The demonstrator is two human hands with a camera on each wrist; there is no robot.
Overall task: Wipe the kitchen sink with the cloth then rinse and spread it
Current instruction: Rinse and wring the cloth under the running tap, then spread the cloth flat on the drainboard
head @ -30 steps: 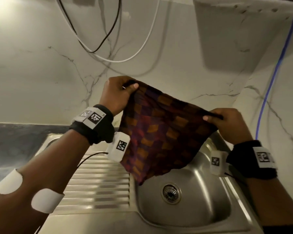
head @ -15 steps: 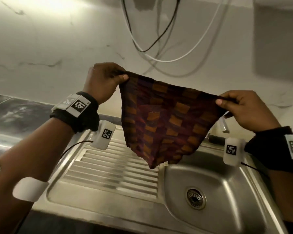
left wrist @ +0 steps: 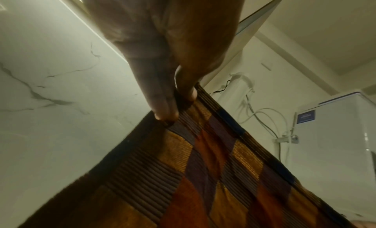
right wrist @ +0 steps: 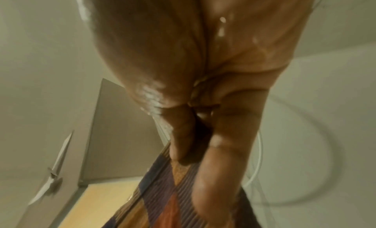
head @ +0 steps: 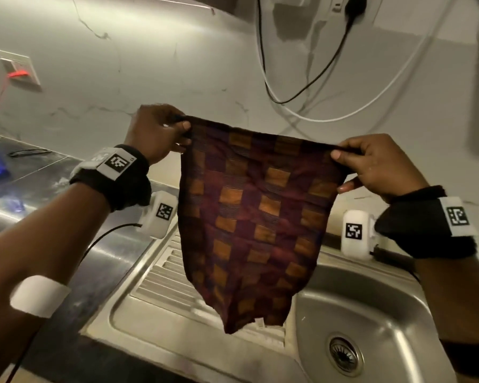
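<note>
A dark red and orange checked cloth (head: 249,217) hangs stretched in the air above the steel sink (head: 376,322). My left hand (head: 161,131) pinches its upper left corner, and my right hand (head: 371,164) pinches its upper right corner. The cloth's lower end dangles over the ribbed drainboard (head: 166,275) beside the basin. In the left wrist view the thumb and fingers (left wrist: 164,106) clamp the cloth (left wrist: 203,175) at its hem. In the right wrist view wet fingers (right wrist: 213,167) grip the cloth (right wrist: 154,204).
The drain (head: 343,353) sits in the basin at the lower right. Black and white cables (head: 302,98) loop down the marble wall behind. A wall socket (head: 20,69) with a red lead is at the far left. Dark countertop (head: 25,172) extends left of the sink.
Both hands have carried the spread cloth leftward, from over the basin to over the drainboard. The head view has swung left and up. The grips on both corners are unchanged.
</note>
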